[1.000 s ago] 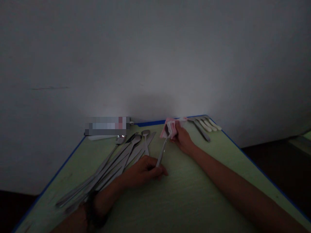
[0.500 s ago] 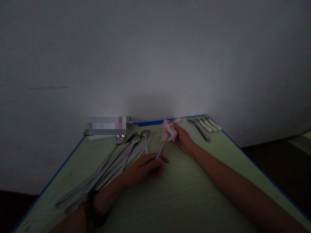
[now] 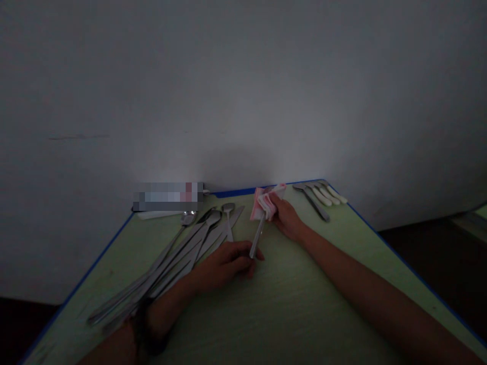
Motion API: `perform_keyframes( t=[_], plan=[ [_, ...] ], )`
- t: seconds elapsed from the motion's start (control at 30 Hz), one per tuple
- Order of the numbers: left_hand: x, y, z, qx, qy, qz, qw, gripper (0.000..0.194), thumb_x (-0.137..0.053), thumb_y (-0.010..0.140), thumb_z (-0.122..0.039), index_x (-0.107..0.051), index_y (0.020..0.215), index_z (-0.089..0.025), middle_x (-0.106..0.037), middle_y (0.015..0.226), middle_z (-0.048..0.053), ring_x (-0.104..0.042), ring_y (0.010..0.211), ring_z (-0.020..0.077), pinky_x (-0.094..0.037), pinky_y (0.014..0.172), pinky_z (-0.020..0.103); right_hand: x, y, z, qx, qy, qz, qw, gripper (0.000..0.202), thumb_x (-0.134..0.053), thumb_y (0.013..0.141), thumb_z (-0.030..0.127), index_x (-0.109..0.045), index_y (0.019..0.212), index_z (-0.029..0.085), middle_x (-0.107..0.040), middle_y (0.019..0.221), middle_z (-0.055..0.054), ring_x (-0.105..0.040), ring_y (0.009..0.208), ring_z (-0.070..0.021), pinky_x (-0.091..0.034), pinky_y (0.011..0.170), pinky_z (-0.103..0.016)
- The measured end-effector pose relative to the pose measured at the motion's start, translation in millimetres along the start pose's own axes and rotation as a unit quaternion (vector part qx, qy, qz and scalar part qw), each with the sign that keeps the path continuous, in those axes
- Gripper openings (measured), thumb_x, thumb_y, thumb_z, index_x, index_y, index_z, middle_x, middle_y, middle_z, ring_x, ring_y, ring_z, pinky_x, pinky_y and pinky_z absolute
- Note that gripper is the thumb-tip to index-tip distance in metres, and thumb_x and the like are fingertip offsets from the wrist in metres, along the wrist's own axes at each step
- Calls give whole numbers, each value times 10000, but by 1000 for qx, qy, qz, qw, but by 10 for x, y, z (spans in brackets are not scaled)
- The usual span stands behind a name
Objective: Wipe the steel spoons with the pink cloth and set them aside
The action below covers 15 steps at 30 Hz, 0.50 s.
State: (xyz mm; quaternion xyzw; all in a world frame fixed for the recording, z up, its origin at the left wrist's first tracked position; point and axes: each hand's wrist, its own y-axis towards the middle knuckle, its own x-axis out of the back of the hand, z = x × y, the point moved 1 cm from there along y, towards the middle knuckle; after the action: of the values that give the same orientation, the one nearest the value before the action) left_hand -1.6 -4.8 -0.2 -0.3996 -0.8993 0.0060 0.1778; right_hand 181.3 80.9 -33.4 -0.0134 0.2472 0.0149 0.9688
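A pink and white cloth (image 3: 266,203) is bunched in my right hand (image 3: 285,218), wrapped round the upper end of a metal utensil (image 3: 257,235). The utensil's handle points down toward me, its head hidden in the cloth. My left hand (image 3: 230,261) is at the handle's lower end, fingers curled but apart; the handle lies across the fingertips. Left of it lies a pile of long metal cutlery (image 3: 182,253), with spoon heads and a knife blade toward the wall. A short spoon (image 3: 228,209) lies at the pile's right side.
Several utensils with white handles (image 3: 323,195) and a dark-handled one (image 3: 314,203) lie at the back right of the green table (image 3: 304,314), which has a blue edge. A blurred-out package (image 3: 167,197) sits at the back left. Behind stands a grey wall (image 3: 243,91).
The utensil's lower end has swung slightly right and toward me, and my left thumb no longer presses over it. My right hand still holds the cloth in nearly the same place.
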Motion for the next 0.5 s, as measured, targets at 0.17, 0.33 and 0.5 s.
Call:
perform_keyframes(
  t=[0.17,0.33,0.5],
  plan=[
    [4,-6,-22,-7,6,1,1000,207,-467,863,-258,-589,998,-161,-559,662,-35,-492,583,100,-372,556,209,-16,-10,19,0,-3,1,1000,364,-664,662,527,-573,691,176,-523,551,36,-435,504,-97,-318,483,-239],
    [-6,-1,-27,-6,-4,-5,1000,196,-438,878,-273,-586,945,-162,-559,662,-32,-488,578,99,-377,547,205,-38,-30,33,-4,-20,5,1000,388,-649,665,552,-573,711,174,-514,548,37,-416,491,-97,-318,470,-241],
    [-4,15,8,0,-9,-11,1000,159,-413,873,-236,-558,866,-171,-580,681,-28,-507,593,103,-394,557,205,-24,-31,33,3,-29,7,1000,397,-645,669,556,-571,720,169,-512,562,40,-416,500,-91,-320,474,-238]
  ],
)
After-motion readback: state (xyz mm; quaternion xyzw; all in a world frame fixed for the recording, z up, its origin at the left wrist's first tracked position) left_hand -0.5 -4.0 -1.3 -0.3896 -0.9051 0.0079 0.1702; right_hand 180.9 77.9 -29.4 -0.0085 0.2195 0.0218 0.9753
